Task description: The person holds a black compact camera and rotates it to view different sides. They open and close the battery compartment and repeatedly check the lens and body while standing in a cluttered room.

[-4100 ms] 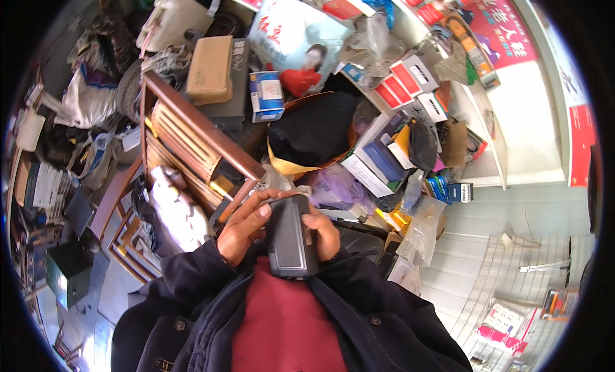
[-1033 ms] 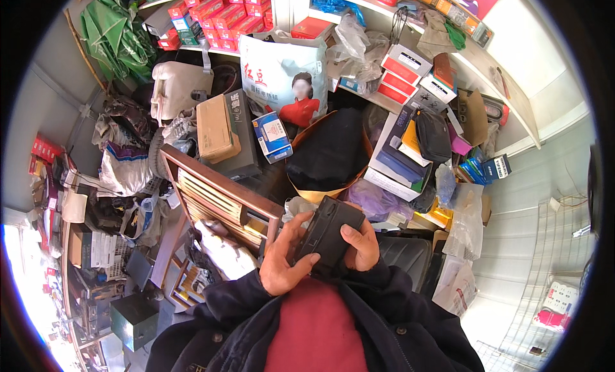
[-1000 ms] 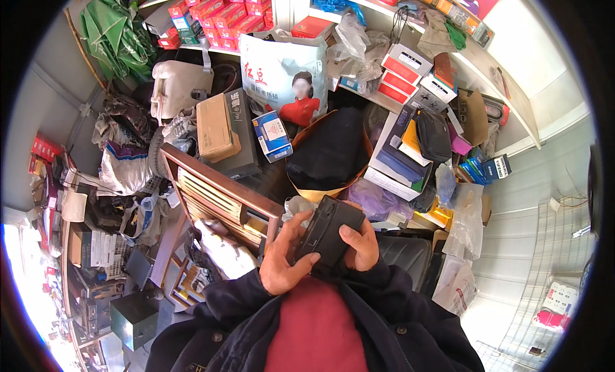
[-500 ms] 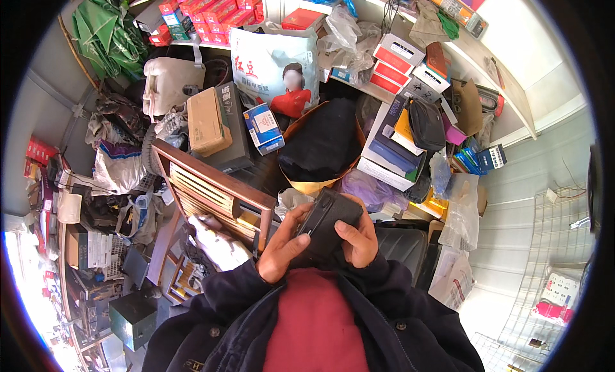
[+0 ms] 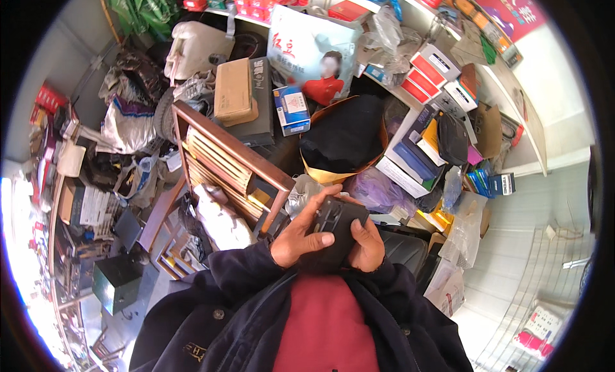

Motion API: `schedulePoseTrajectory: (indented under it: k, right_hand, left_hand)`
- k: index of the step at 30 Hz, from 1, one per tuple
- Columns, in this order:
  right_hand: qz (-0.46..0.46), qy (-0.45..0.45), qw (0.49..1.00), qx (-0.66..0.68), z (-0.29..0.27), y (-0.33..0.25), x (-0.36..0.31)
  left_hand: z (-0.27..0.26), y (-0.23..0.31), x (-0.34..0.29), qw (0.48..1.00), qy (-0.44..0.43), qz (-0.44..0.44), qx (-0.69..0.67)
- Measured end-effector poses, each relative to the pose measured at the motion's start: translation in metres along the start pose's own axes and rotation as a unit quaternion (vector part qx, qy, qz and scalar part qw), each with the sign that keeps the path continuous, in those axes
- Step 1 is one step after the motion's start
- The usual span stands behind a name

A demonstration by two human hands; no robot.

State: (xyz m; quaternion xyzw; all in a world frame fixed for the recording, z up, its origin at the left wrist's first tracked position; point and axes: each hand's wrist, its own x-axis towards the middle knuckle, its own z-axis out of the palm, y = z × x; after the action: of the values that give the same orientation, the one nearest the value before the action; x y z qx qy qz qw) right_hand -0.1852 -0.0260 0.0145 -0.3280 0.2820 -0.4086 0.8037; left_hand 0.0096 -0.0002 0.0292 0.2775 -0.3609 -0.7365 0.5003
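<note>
Compared with four seconds back, the dark flat device no longer stands upright in the lower middle of the frame; it now lies tilted, its top leaning toward the upper right. The left hand now lays its thumb across the device's face instead of cupping its side. The right hand shows more at the device's right edge. The cluttered surroundings sit lower and further right in the frame.

One head-worn fisheye view looks steeply down the person's chest, close to the left hand and right hand at lower centre. Beyond them, cluttered shelves bend along the upper rim, farther off.
</note>
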Motion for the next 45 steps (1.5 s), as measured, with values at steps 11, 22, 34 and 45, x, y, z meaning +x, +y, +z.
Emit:
schedulePoseTrajectory:
  k: [11,22,34,45]
  right_hand:
    - [-0.019,0.041,0.998,-0.050,0.002,0.011,0.003]
    - [-0.162,0.061,0.835,-0.523,0.016,-0.010,-0.005]
    - [-0.152,-0.111,0.733,-0.653,0.039,-0.023,-0.014]
    - [-0.122,-0.166,0.685,-0.699,0.046,-0.029,-0.016]
  left_hand:
    - [0.005,-0.005,-0.008,0.976,0.068,-0.021,-0.204]
    - [-0.005,-0.004,-0.014,0.952,0.169,-0.049,-0.250]
    - [-0.019,-0.026,-0.022,0.939,0.202,-0.048,-0.276]
    - [-0.009,-0.024,-0.034,0.930,0.219,-0.045,-0.292]
